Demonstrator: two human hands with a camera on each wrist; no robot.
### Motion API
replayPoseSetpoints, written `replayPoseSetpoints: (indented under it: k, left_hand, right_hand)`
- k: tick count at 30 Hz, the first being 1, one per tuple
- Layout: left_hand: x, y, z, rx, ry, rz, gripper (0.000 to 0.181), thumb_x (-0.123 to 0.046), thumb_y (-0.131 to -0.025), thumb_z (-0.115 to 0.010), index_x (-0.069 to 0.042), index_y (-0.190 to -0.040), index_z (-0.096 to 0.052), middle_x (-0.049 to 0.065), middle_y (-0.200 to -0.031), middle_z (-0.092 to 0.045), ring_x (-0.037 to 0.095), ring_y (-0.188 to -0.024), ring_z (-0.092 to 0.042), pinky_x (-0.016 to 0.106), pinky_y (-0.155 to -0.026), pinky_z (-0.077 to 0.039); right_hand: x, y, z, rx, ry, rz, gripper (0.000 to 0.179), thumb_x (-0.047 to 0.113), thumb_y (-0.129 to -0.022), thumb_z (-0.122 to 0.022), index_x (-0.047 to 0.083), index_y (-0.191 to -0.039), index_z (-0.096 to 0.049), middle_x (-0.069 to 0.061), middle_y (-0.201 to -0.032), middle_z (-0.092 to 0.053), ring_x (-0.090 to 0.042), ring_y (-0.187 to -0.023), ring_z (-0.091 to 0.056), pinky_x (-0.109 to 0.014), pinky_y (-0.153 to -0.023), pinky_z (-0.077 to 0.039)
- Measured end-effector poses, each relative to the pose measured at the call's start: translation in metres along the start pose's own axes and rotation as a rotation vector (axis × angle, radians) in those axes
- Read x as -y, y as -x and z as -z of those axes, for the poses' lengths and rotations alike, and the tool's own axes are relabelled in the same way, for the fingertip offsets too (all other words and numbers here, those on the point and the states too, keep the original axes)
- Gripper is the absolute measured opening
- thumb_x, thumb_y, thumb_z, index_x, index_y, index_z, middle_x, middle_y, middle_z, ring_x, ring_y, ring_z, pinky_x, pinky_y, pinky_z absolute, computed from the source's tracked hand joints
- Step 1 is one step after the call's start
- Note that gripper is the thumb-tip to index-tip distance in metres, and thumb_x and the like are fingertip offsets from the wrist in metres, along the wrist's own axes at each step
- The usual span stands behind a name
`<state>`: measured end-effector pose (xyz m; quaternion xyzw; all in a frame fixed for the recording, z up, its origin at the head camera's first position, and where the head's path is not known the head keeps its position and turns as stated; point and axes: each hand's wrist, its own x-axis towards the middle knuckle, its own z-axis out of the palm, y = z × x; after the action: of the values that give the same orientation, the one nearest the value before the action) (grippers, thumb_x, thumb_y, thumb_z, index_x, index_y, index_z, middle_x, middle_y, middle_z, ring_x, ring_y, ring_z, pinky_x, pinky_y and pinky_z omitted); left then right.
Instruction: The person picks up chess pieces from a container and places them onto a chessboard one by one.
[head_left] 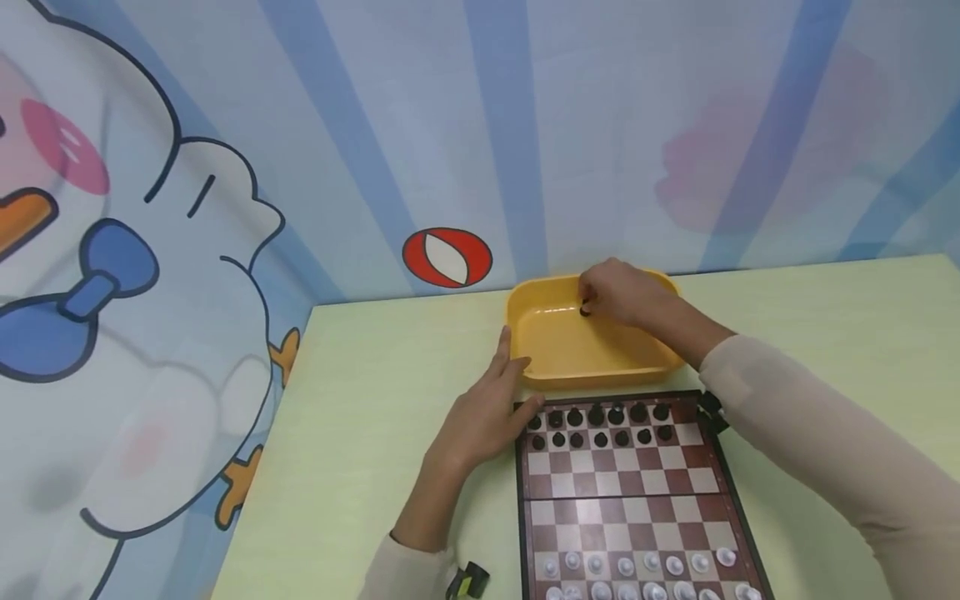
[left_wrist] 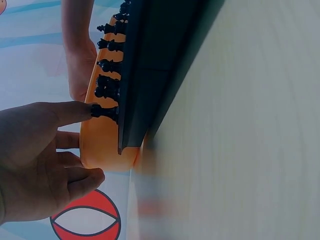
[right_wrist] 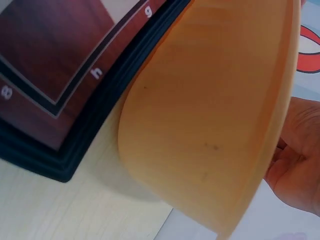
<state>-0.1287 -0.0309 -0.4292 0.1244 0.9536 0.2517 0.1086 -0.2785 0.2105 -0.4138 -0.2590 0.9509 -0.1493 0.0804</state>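
Note:
My right hand [head_left: 622,292] reaches into the yellow tray [head_left: 555,367] and pinches a small black chess piece [head_left: 584,311], mostly hidden by the fingers. In the right wrist view, the tray wall covers the fingertips. My left hand [head_left: 480,417] lies at the tray's near left corner, its fingers extended against the rim. Its thumb reaches over the chessboard's corner, with the tip right at the top of a black rook [left_wrist: 104,112]. On the chessboard [head_left: 622,483], black pieces [head_left: 596,414] stand in two rows at the far end, and white pieces [head_left: 626,567] in two rows near me.
The board and tray sit on a pale yellow-green table [head_left: 405,375], the tray just beyond the board's far edge. Behind them rises a blue striped backdrop [head_left: 585,125] with cartoon prints. A dark band with a yellow-green part [head_left: 468,581] is by my left sleeve.

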Motion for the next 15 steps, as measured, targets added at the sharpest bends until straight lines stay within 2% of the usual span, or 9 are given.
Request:
replayPoseSetpoints:
  k: [15]
  left_hand:
    - [0.0, 0.0, -0.001, 0.006, -0.006, 0.003, 0.067, -0.042, -0.106, -0.065, -0.014, -0.163, -0.043, -0.002, -0.18, 0.001, 0.027, -0.157, -0.04, 0.047, -0.12, -0.046]
  right_hand:
    - [0.002, 0.012, 0.0, -0.058, -0.042, 0.035, 0.015, 0.003, -0.098, -0.075, -0.001, -0.112, -0.077, -0.02, -0.111, -0.077, -0.036, -0.104, -0.074, -0.049, -0.089, -0.062]
